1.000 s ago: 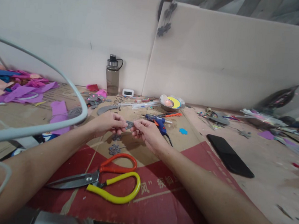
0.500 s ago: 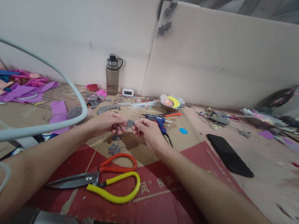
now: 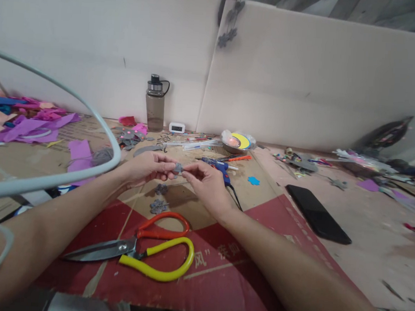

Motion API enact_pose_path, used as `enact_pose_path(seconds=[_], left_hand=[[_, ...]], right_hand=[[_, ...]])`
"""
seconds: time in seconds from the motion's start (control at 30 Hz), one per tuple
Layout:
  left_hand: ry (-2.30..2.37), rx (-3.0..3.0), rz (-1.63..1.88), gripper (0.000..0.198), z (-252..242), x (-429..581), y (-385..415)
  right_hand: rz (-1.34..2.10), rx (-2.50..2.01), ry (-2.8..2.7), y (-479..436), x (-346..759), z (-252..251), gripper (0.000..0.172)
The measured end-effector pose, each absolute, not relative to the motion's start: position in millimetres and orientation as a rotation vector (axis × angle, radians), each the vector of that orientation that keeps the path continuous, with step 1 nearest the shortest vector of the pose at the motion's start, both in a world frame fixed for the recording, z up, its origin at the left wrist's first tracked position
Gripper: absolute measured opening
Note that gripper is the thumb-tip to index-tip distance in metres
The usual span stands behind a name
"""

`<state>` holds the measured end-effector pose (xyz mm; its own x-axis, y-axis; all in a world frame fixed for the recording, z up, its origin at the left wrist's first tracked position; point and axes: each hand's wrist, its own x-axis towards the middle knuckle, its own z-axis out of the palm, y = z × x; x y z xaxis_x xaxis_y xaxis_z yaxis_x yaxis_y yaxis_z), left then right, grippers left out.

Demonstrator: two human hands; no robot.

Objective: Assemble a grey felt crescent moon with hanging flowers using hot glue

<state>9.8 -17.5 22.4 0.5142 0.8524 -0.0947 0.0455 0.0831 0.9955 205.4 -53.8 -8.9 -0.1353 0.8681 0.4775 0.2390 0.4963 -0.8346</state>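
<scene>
Right hand (image 3: 208, 186) closer, grey piece (image 3: 178, 167) half-hidden

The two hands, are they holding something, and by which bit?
Yes, a small grey piece. The left hand has its grip on the left edge, and the right hand on the right edge. Its shape is partly hidden.

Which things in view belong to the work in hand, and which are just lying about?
In the work:
small grey piece, held by left hand and right hand
grey flower shapes, probably
scissors, perhaps; unheld

Lying about, apparently:
black phone
bottle
purple scraps
</scene>
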Motion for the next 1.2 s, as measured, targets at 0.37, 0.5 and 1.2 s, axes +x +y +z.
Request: enact_pose_path(seconds=[0.37,0.5,1.2], left_hand=[[0.933,1.415,0.780,0.036,21.4,10.4,-18.8],[0.946,1.435,0.781,0.044,22.7,10.8,-20.2],[1.047,1.356,0.842,0.024,26.2,12.9,-20.4]], right_hand=[[0.936,-0.926,-1.531,-45.5,203.7,-16.1,0.013],[0.984,-0.916,-1.503,-43.4,203.1,-17.5,0.013],[1.113,-0.943,-1.463,-45.1,200.1,-13.0,0.011]])
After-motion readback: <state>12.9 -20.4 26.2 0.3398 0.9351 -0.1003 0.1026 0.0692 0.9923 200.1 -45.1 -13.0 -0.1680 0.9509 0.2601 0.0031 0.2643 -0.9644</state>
